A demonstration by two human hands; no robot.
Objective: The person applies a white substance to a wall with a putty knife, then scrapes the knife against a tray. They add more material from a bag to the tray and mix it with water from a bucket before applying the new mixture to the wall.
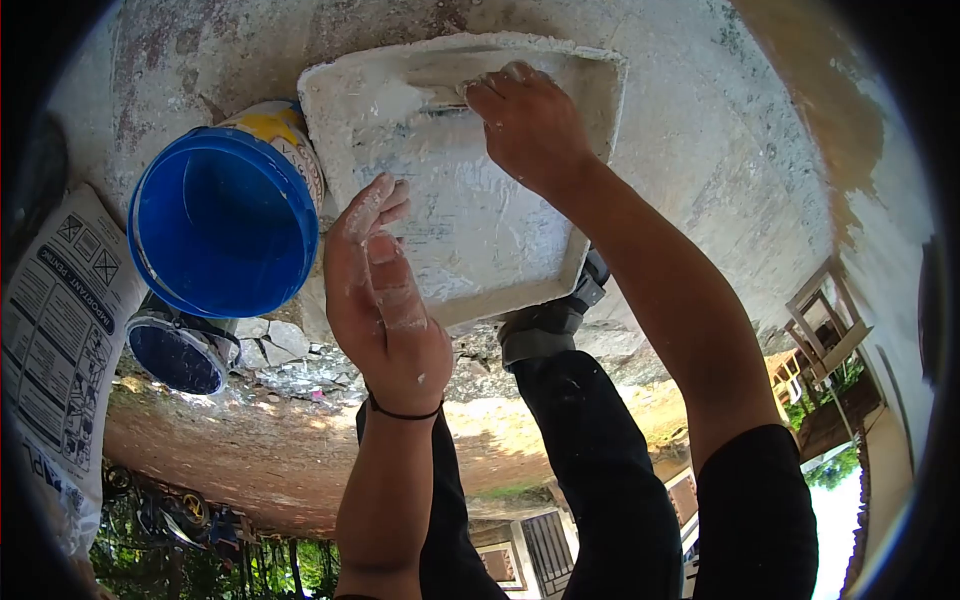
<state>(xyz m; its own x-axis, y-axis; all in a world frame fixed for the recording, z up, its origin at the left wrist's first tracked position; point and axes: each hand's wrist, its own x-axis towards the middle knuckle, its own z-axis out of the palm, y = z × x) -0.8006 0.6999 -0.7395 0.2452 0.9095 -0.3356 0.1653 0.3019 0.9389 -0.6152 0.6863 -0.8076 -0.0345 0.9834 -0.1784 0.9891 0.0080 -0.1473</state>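
A shallow tray [465, 300] coated with white paste lies on the ground before me. Over its far part is my right hand [535, 130], fingers curled inward and smeared white. A thin, flat, paste-covered edge shows beside those fingertips, but I cannot tell what they grip. My left hand [385, 290] is raised over the tray's near left corner, with its fingers loosely bent, apart from the thumb, and nothing in them. White paste coats its fingers, and a dark band circles the wrist. Wet paste is smeared across the tray floor.
A blue-rimmed bucket [225, 220] stands against the tray's left side. Nearer me is a smaller dark bucket [175, 355], and a printed sack [65, 330] stands at far left. My shoe [540, 330] is close to the tray's near edge, beside broken stones [275, 342].
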